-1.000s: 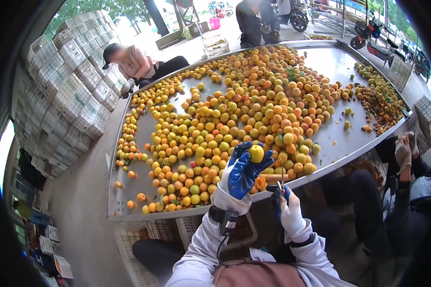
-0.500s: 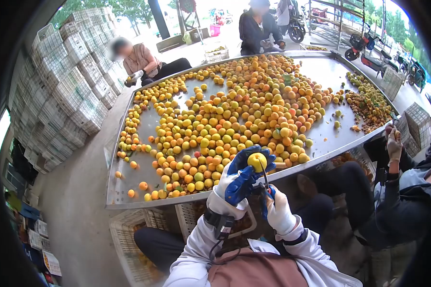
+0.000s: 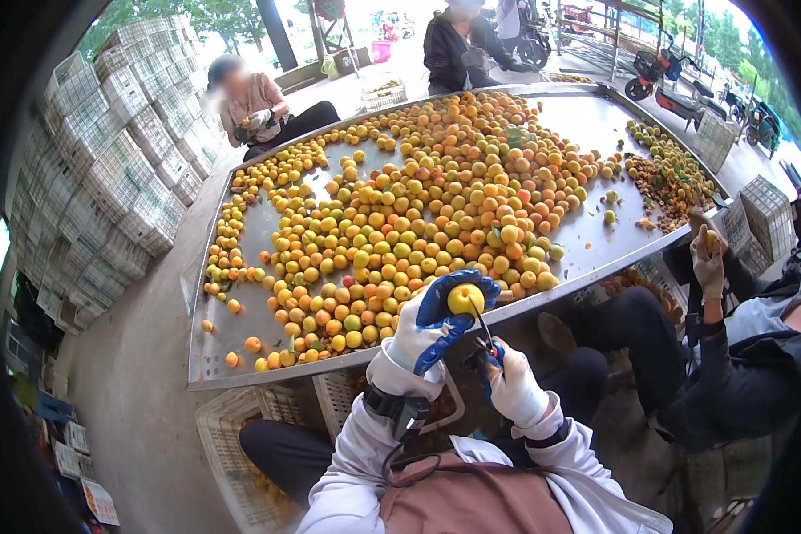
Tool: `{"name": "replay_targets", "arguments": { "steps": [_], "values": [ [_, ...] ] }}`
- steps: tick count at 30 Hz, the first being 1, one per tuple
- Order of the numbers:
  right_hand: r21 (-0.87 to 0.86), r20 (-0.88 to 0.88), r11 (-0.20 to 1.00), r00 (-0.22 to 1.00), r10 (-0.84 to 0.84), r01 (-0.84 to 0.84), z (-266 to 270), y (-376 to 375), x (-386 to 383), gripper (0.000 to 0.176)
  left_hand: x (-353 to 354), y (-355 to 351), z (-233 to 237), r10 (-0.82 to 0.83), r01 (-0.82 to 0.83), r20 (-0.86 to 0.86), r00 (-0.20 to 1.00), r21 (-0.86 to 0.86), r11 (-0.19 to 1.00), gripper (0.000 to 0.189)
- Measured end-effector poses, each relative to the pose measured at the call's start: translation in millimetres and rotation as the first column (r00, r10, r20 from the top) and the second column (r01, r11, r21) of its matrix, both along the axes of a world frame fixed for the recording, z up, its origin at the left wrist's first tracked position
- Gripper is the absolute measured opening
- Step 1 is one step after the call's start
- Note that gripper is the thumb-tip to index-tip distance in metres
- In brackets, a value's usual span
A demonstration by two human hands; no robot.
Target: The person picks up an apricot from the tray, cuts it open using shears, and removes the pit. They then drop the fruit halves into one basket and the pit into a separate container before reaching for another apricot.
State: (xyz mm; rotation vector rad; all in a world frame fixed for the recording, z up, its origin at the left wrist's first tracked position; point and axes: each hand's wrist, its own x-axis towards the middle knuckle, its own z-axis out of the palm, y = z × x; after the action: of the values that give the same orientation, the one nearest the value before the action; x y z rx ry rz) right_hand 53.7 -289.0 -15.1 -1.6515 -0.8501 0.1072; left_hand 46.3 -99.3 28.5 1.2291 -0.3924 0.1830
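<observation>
My left hand (image 3: 428,325), in a white glove with a blue palm, is closed around a yellow apricot (image 3: 465,300) just above the table's near edge. My right hand (image 3: 518,388), in a similar glove, grips the partly hidden handle of a thin-bladed tool (image 3: 481,322). Its blade slants up to the apricot and its tip meets the fruit's right side; whether it goes in cannot be made out. Beyond both hands, a heap of yellow and orange apricots (image 3: 392,222) covers much of the metal table (image 3: 587,120).
Plastic crates (image 3: 240,418) stand below the near edge. At right, a co-worker's gloved hand (image 3: 708,267) holds a fruit; two more people sit at the far side. Stacked crates (image 3: 107,151) rise at left. Darker, broken fruit (image 3: 676,187) lies at the table's right end.
The whole view has shifted slightly. My hands keep their hold on the apricot and the tool, with the fruit turned a little. The right co-worker's hand has risen with a fruit.
</observation>
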Motion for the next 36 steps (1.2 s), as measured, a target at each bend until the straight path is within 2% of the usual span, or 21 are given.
{"name": "replay_targets", "arguments": {
  "steps": [1,2,4,6,8,9,10,11,13,14,16,18,22,24,26,27,28,30,31,34,36],
  "values": [
    [-0.028,0.027,0.999,1.0,-0.016,0.016,-13.8,-1.5,4.5,0.021,2.1,0.9,-1.5,0.035,-0.036,0.022,0.999,0.093,0.995,0.05],
    [-0.056,0.054,0.998,0.998,-0.027,0.03,-21.8,-3.2,6.6,0.021,3.8,1.1,-2.4,0.038,-0.039,0.016,0.999,0.092,0.995,0.05],
    [-0.041,0.002,0.999,1.0,-0.015,0.015,-23.3,-5.8,6.6,0.02,5.6,1.8,-3.0,0.125,-0.146,0.092,0.988,0.274,0.95,0.046],
    [-0.025,-0.048,1.0,0.999,-0.005,0.004,-25.7,-4.5,7.8,0.019,6.8,-0.4,-6.1,0.142,-0.161,0.086,0.986,0.296,0.942,0.043],
    [0.028,-0.078,0.998,0.996,-0.053,0.055,-33.9,1.0,9.9,0.017,9.6,-6.1,-17.1,0.124,-0.129,0.034,0.992,0.291,0.948,0.048],
    [0.028,-0.084,0.998,0.995,-0.051,0.054,-40.0,7.0,12.2,0.017,2.9,-19.6,-10.6,0.083,-0.07,-0.132,0.988,0.099,0.993,0.046],
    [-0.005,-0.063,0.987,0.985,-0.159,0.159,-47.7,14.9,14.3,0.018,0.7,-34.1,-18.4,0.047,-0.069,-0.191,0.98,-0.107,0.992,0.045],
    [-0.038,-0.038,0.964,0.964,-0.264,0.263,-53.1,19.8,14.1,0.019,3.9,-41.1,-37.4,0.034,-0.089,-0.257,0.966,-0.204,0.975,0.045],
    [-0.018,-0.083,0.964,0.961,-0.265,0.265,-57.3,23.8,13.5,0.019,6.9,-46.7,-48.2,0.015,-0.131,-0.337,0.942,-0.325,0.936,0.044],
    [0.004,-0.122,0.963,0.956,-0.267,0.27,-58.1,25.1,14.3,0.019,8.9,-42.0,-52.6,0.017,-0.133,-0.337,0.941,-0.325,0.936,0.044],
    [-0.017,-0.129,0.972,0.964,-0.234,0.234,-53.9,17.5,14.6,0.019,12.1,-28.5,-56.2,0.016,-0.047,-0.327,0.945,-0.087,0.995,0.042],
    [-0.036,-0.142,0.98,0.97,-0.198,0.195,-56.0,11.5,14.6,0.019,10.6,-27.4,-48.1,0.058,-0.089,-0.216,0.975,-0.135,0.987,0.047],
    [-0.009,-0.213,0.99,0.967,-0.142,0.144,-65.9,13.3,13.3,0.021,4.9,-23.4,-56.7,0.112,-0.128,-0.201,0.973,-0.066,0.99,0.045],
    [0.033,-0.219,0.982,0.96,-0.175,0.186,-64.2,22.1,12.5,0.018,4.9,-27.6,-65.7,0.16,-0.17,-0.185,0.97,-0.044,0.984,0.043],
    [-0.029,-0.162,0.972,0.958,-0.235,0.234,-63.5,30.2,13.2,0.015,2.0,-37.7,-72.9,-0.053,-0.098,-0.356,0.933,-0.395,0.914,0.035],
    [-0.084,-0.097,0.955,0.951,-0.294,0.286,-62.7,33.5,14.8,0.013,-2.5,-48.1,-72.5,0.095,-0.215,-0.323,0.942,-0.361,0.907,0.033],
    [-0.082,-0.1,0.959,0.955,-0.279,0.272,-62.6,34.4,16.3,0.016,-4.5,-50.1,-73.0,0.098,-0.214,-0.309,0.946,-0.369,0.904,0.033],
    [-0.033,-0.06,0.969,0.967,-0.246,0.245,-60.2,33.2,15.9,0.02,-7.4,-46.6,-72.7,0.319,-0.333,-0.161,0.934,-0.069,0.94,0.03],
    [0.009,-0.112,0.972,0.966,-0.232,0.234,-56.8,33.4,12.2,0.017,-3.3,-31.9,-74.1,0.027,-0.137,-0.314,0.949,-0.332,0.933,0.028],
    [-0.056,-0.176,0.99,0.975,-0.134,0.126,-44.7,26.7,10.5,0.018,0.2,-25.0,-73.8,0.085,-0.238,-0.417,0.905,-0.33,0.913,0.033],
    [-0.008,-0.222,0.995,0.97,-0.096,0.097,-62.5,30.9,14.1,0.019,3.2,-21.8,-69.4,0.123,-0.254,-0.341,0.932,-0.373,0.892,0.041]
  ]
}}
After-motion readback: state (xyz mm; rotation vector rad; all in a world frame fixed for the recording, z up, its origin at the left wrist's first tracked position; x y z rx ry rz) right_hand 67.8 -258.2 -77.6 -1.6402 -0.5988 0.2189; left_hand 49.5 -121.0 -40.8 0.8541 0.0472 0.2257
